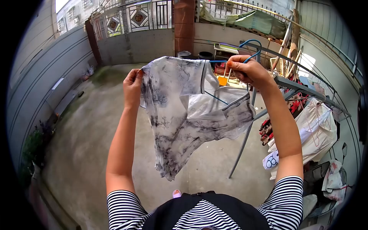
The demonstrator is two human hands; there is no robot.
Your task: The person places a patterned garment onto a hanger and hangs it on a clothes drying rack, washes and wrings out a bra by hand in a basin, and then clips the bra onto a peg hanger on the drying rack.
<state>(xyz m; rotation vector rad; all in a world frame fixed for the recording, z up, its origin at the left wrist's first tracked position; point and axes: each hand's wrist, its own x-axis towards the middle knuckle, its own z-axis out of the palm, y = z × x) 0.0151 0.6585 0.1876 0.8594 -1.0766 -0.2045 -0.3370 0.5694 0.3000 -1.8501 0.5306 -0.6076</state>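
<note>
A thin white garment with a dark branch-like pattern (172, 111) hangs in the air between my two hands. My left hand (133, 79) is closed, pinching its upper left corner. My right hand (247, 69) is closed round a blue hanger (256, 49) near its hook, which points up. One arm of the hanger reaches left into the garment by the dark-trimmed edge; a lower stretch of the hanger shows in the opening. The garment's lower end hangs loose, and its right part spreads beneath my right hand.
A grey metal rack (306, 89) stands at the right, with light trousers (316, 128) and dark red clothes hanging there. Behind are a wall with a gate (136, 19), buckets and an orange dustpan (222, 81). Plants (34, 147) grow at the left; a basket holding cloth is at lower right.
</note>
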